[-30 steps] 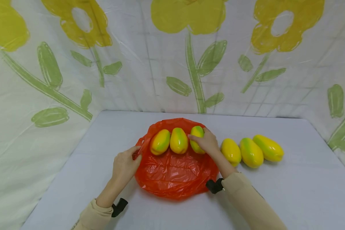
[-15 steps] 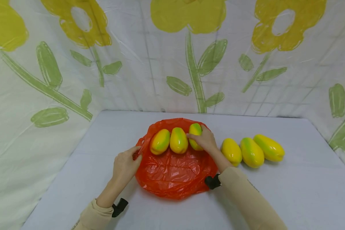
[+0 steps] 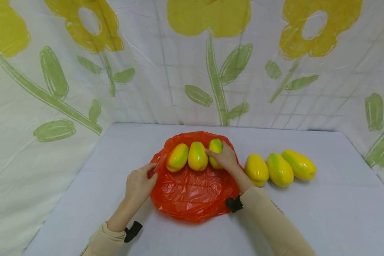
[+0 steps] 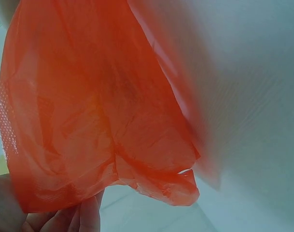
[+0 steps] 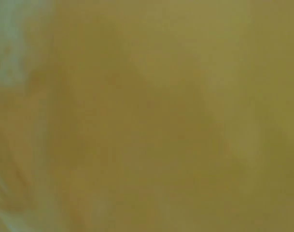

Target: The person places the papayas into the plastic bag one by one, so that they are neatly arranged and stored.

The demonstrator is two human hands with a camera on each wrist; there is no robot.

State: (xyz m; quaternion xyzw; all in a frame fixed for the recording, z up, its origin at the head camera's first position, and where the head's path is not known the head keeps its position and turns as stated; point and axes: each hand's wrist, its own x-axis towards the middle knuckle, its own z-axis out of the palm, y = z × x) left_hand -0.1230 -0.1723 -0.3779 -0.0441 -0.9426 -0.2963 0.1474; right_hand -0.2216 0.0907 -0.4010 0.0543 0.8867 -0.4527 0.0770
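Observation:
A red plastic bag (image 3: 192, 193) lies on the table with its mouth spread wide. My left hand (image 3: 139, 183) pinches the bag's left edge; in the left wrist view the fingers (image 4: 89, 215) show below the raised red film (image 4: 84, 111). On the bag, toward its far side, sit a left papaya (image 3: 177, 158) and a middle papaya (image 3: 197, 156), yellow with green streaks. Right of them my right hand (image 3: 225, 156) grips another papaya (image 3: 215, 145), partly covered by the fingers. A yellowish blur fills the right wrist view, so nothing there is distinct.
Right of the bag, three more papayas stand in a row on the white table: a near one (image 3: 257, 170), a middle one (image 3: 280, 170) and a far one (image 3: 299, 164). Behind the table hangs a flower-printed curtain (image 3: 147, 89).
My right hand has shifted slightly left with its papaya, which is now closer to the middle one. The left hand stays at the bag's edge.

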